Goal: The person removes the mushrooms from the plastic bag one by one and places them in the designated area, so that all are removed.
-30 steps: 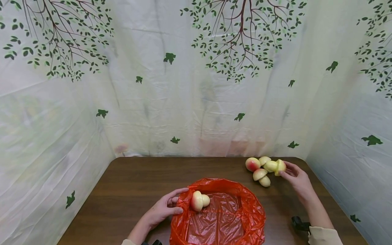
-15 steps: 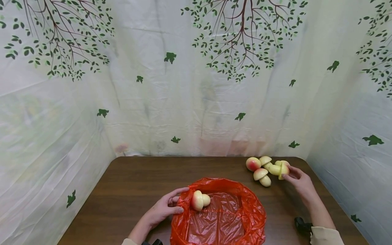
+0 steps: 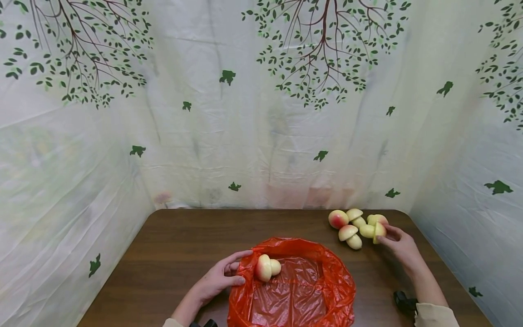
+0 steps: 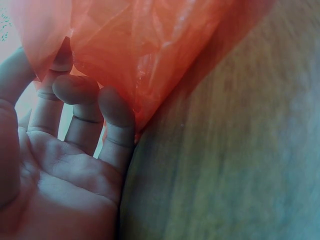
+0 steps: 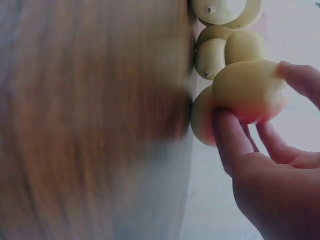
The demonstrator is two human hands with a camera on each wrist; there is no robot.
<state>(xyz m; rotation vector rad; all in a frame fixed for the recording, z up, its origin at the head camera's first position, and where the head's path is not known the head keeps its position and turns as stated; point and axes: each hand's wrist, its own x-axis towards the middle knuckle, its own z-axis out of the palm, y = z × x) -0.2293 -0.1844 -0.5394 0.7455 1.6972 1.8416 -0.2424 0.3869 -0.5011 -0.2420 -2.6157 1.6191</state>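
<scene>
A red plastic bag [image 3: 292, 290] stands with its mouth spread wide. The left hand [image 3: 214, 279] holds the bag's left rim; in the left wrist view, thin red film [image 4: 125, 45] hangs by its bent fingers. At the far right, the right hand [image 3: 404, 252] pinches the cap of a toy mushroom [image 3: 369, 230], pale yellow with a pink blush. Close up, the right wrist view has this mushroom [image 5: 245, 87] between thumb and fingers, with another mushroom [image 5: 202, 117] partly hidden behind it. Inside the bag at its left wall lies one mushroom [image 3: 264, 268].
Beside the right hand lie several more toy mushrooms, among them one with a red-tipped cap [image 3: 338, 219] and one nearer the front [image 3: 350, 237]. They are near the back edge of the brown table [image 3: 184, 240]. A leaf-printed curtain [image 3: 253, 113] hangs behind the table.
The right hand has shifted slightly right and toward the front with the pinched mushroom, so another mushroom behind it now shows. The left hand and bag stay in place.
</scene>
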